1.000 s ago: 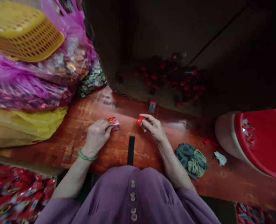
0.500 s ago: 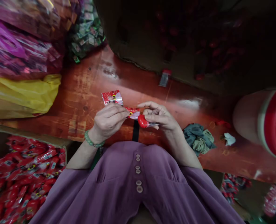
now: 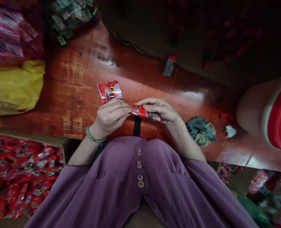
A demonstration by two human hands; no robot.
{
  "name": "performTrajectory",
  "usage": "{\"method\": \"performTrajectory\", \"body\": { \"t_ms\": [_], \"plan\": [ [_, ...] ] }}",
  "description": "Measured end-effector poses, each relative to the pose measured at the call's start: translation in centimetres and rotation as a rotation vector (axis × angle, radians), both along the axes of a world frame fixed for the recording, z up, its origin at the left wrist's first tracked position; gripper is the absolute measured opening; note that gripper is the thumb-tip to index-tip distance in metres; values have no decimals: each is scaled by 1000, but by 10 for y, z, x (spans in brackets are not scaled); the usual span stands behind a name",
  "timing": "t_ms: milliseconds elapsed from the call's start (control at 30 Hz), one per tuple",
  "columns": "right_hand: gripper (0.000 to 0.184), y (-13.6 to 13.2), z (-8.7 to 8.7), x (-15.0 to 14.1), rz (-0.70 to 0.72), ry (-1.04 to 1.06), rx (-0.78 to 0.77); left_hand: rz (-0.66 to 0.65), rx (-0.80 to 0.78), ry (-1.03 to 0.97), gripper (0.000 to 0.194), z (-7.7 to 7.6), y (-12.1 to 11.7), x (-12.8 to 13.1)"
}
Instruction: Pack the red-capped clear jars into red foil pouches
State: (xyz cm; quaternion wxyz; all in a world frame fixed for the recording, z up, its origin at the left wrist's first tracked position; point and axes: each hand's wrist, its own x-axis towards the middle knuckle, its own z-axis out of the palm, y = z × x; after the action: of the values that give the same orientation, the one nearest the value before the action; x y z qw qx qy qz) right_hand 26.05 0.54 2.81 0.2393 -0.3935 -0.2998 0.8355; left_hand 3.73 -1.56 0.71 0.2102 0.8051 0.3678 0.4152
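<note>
My left hand (image 3: 111,114) is closed on a red printed wrapper (image 3: 136,110), pinching its mouth. My right hand (image 3: 161,110) is closed on a small red-capped item (image 3: 152,113) that sits partly inside that wrapper. Both hands meet just above the red wooden bench (image 3: 83,82), close to my purple shirt. A second red-and-white packet (image 3: 109,90) lies on the bench right behind my left hand's knuckles. A green bead bracelet rings my left wrist.
A loose red-capped item (image 3: 169,65) lies near a dark cardboard box (image 3: 190,38) at the back. A yellow bag (image 3: 14,85) and pink bags lie left. A box of red packets (image 3: 23,171) sits lower left, a red basin (image 3: 275,117) right, rags (image 3: 201,133) beside it.
My hands came together from apart and drew toward my body. The red-capped item went from bare in my right fingers into the wrapper held by my left. The view tilted downward.
</note>
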Motion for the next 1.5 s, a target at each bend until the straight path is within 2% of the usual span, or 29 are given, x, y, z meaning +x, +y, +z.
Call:
{"method": "performTrajectory", "body": {
  "t_ms": [233, 467, 633, 800, 933, 1033, 1133, 1200, 1267, 1300, 1400, 1467, 1500],
  "plan": [
    [24, -5, -1, -1, -31, -45, 62, -17, -82, 35, 12, -6, -3, 3],
    [27, -13, 4, -5, -73, -67, 89, -20, -40, 110, 15, -13, -8, 6],
    [33, -18, 4, -5, -95, -79, 46, -54, 73, 70, 22, -18, -10, 8],
    [24, -22, -4, -1, -33, -108, -41, -128, -9, 54, 22, -19, -15, 12],
    [22, -25, -9, -1, -59, -150, -12, -131, 70, 136, 20, -19, -15, 16],
    [25, -29, -8, -6, -127, -181, 57, -121, 51, 178, 20, -20, -11, 15],
    [31, -34, -4, -13, -216, -228, 173, -44, -67, 162, 25, -17, -10, 12],
    [32, -38, 1, -17, -272, -289, 260, 104, -186, 74, 43, -12, -14, 12],
    [30, -41, 5, -20, -316, -371, 344, 246, -360, -128, 65, -5, -20, 13],
    [28, -42, 6, -21, -329, -413, 384, 272, -478, -271, 70, -1, -24, 15],
    [25, -42, 9, -24, -323, -544, 529, 165, -939, -712, 55, 10, -31, 22],
    [23, -41, 8, -25, -279, -622, 659, 81, -1208, -902, 41, 14, -30, 28],
    [22, -41, 6, -25, -251, -646, 730, 74, -1295, -964, 37, 15, -28, 31]
  ]
}}
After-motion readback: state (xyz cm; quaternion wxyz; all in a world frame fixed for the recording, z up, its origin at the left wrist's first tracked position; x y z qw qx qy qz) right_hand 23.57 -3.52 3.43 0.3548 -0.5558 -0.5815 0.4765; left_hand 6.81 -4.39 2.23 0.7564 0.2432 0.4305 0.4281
